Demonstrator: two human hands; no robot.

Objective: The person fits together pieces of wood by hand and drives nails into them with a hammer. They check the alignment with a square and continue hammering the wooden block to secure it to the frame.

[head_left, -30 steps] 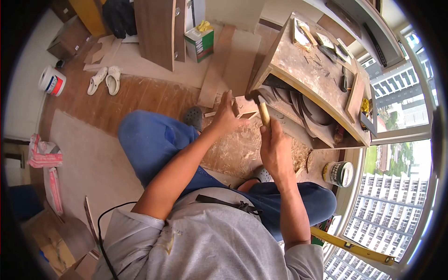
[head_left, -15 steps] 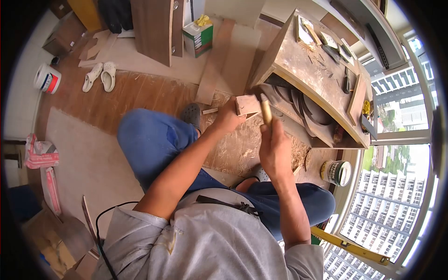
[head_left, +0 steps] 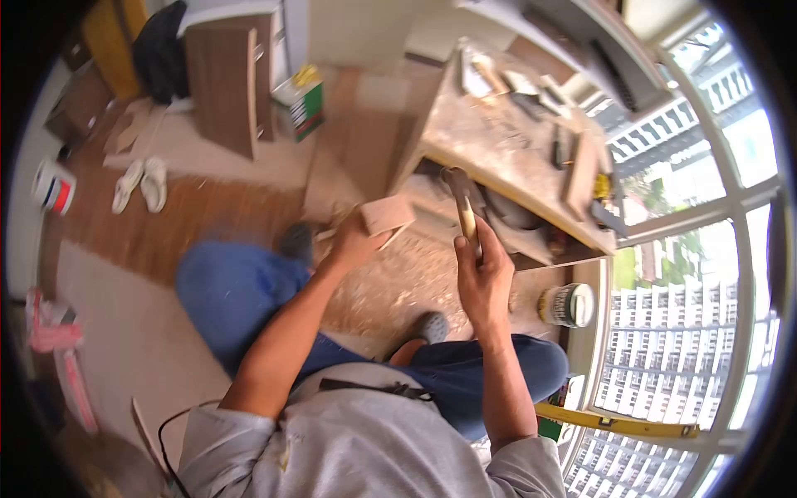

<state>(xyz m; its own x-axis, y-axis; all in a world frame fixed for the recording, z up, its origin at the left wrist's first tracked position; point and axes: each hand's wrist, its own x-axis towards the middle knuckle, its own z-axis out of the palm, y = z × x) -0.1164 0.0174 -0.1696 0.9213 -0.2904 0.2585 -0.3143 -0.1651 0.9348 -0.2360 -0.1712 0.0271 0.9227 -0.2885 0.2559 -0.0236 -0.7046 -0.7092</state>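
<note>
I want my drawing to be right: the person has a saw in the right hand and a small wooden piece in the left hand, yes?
Almost, but you have the tool wrong: the head view shows a hammer in the right hand. The small wooden piece is in the left hand, just as you said.

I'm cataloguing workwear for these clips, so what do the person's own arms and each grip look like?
The left arm and right arm emerge from loose, short grey sleeves and are bare below. The left grip and right grip are human hands without gloves. No watch or bracelet shows at either wrist. A thin dark cable runs beside the left sleeve. Blur hides finer details.
</note>
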